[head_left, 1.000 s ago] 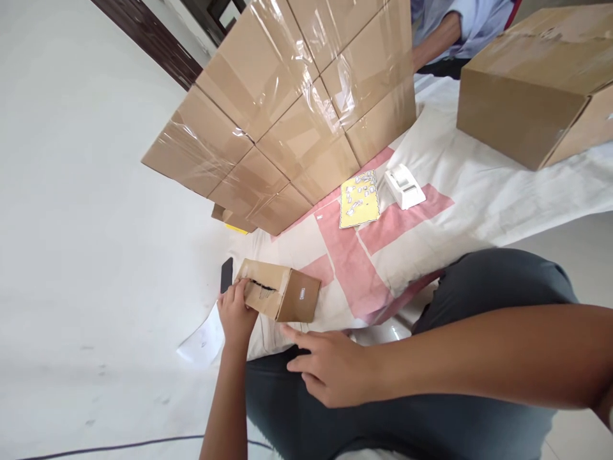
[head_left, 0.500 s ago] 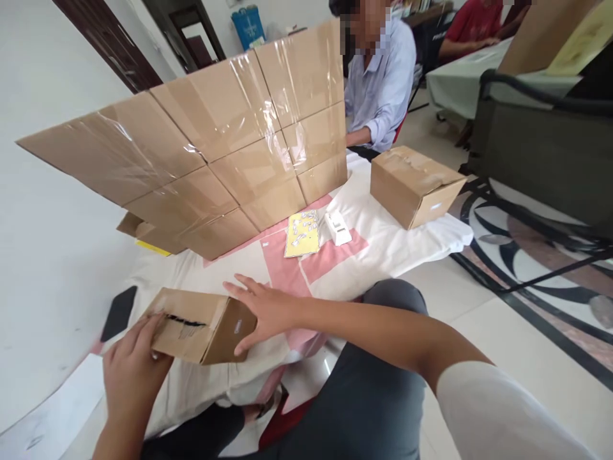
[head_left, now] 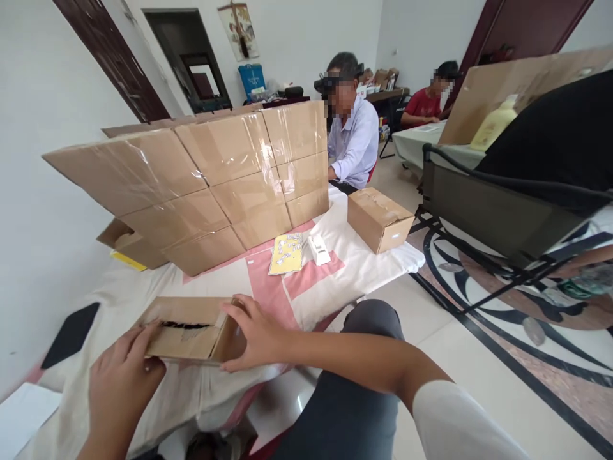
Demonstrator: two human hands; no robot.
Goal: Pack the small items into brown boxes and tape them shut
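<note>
A small brown cardboard box [head_left: 184,345] rests on the cloth-covered table right before me, with a dark torn slit along its top. My left hand [head_left: 125,364] grips its left end, fingers on the top edge. At the other end my right hand [head_left: 256,335] is curved around the side, thumb low and fingers at the upper far corner. Farther off lie a yellow sheet with small pale pieces [head_left: 286,254] and a white device that looks like a tape dispenser [head_left: 318,250].
A tall taped cardboard partition [head_left: 230,172] stands across the table. Another closed box [head_left: 380,219] sits at the right corner. A black phone-like slab [head_left: 71,335] lies at left. A person [head_left: 354,140] sits behind the partition; a folding chair [head_left: 483,204] stands at right.
My view has tilted up and shifted, showing more of the room. My right hand has closed in on the box's right end; the box sits turned more squarely toward me.
</note>
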